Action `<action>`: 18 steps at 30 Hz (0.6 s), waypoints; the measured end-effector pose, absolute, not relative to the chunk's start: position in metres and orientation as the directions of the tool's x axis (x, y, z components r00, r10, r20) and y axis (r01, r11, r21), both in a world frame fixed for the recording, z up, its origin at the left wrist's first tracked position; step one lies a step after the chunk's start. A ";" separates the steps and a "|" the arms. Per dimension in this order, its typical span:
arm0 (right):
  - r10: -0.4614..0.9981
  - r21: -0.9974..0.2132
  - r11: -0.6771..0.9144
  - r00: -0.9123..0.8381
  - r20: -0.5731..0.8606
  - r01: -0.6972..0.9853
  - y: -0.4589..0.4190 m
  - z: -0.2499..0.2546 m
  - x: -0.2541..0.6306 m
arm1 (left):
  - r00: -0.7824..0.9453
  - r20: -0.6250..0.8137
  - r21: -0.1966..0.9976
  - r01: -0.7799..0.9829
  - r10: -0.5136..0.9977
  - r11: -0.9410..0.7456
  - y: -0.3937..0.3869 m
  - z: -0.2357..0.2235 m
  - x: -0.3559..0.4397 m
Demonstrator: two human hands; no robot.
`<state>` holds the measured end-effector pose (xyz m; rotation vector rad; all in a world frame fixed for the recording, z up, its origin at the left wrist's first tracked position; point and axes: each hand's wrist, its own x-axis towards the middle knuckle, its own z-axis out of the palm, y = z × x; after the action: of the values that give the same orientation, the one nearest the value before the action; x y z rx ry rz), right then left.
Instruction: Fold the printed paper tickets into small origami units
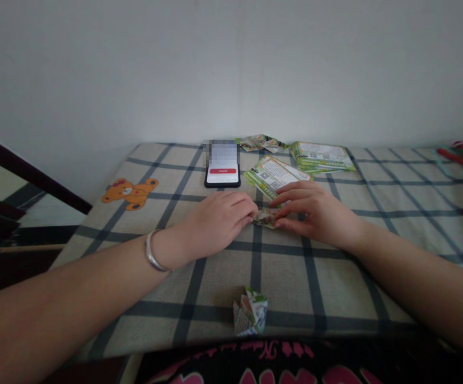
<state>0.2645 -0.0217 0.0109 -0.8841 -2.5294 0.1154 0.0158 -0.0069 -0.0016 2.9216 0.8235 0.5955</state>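
Left hand [227,220] and right hand [322,214] pinching folded paper [265,217], QR-coded cards [275,172], print unreadable

Here we go, the left hand [225,221] is bare, and just behind it, on the wrist, sits the standout: a silvery bangle [148,253] — one smooth, rounded band with a pale gleam running along it! Across to the right hand [319,213], bare too, and both forearms are uncovered right out to the edges of view. Down low, a black garment [303,362], and it's bold: slanting pink script, too dim to read fully, little pink shapes alongside — and big, pale-edged pink ones below.
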 end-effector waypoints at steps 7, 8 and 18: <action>0.535 -0.145 0.828 -0.685 0.495 0.542 -0.022 0.009 0.264 | 0.751 0.350 0.197 0.526 0.560 -0.827 -0.003 -0.001 0.013; 0.533 -0.128 0.823 -0.676 0.509 0.553 -0.023 0.010 0.263 | 0.744 0.354 0.203 0.531 0.567 -0.823 -0.003 -0.001 0.013; 0.364 0.128 0.878 -0.816 0.449 0.462 -0.028 0.012 0.261 | 0.751 0.373 0.147 0.532 0.545 -0.834 -0.005 0.000 0.011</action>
<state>0.2613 -0.0275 0.0123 -0.6065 -2.6288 -0.3236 0.0106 -0.0051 -0.0004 2.9100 0.8953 0.6354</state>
